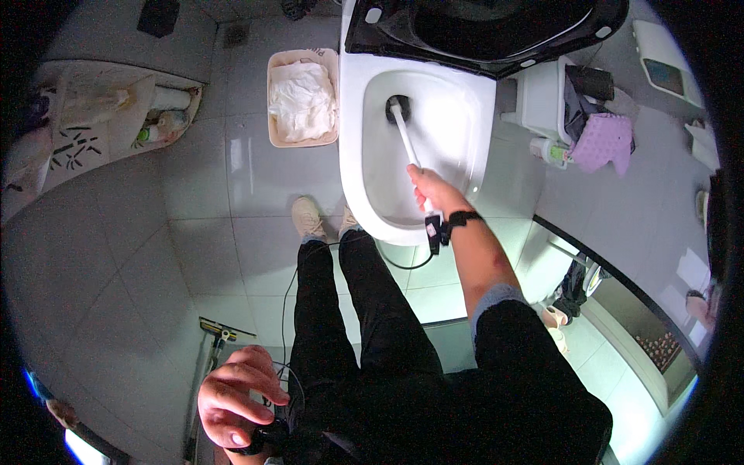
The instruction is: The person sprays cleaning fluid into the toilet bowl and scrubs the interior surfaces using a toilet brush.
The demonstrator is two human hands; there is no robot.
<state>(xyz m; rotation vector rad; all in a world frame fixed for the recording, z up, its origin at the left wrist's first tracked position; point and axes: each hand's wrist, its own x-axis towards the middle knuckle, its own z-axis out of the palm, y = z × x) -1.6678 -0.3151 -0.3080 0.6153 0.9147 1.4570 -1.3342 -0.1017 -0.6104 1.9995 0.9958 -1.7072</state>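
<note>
My right hand [433,189] is closed around the white handle of a toilet brush [407,136]. The brush's dark head rests low in the bowl of a white toilet [378,192], at the drain. Behind the bowl the black toilet seat and lid [500,29] stand raised. A black strap is on my right wrist, and a black device with a cable sits beside it. My left hand [241,395] hangs at the lower left by my hip, away from the toilet, its fingers curled; whether it holds anything is unclear.
A bin with white paper [302,99] stands left of the toilet. To the right are a white container [543,99] and a purple cloth [604,142]. A floor squeegee [218,331] leans at lower left. A thin cable runs by my legs. A shelf [122,116] juts from the left wall.
</note>
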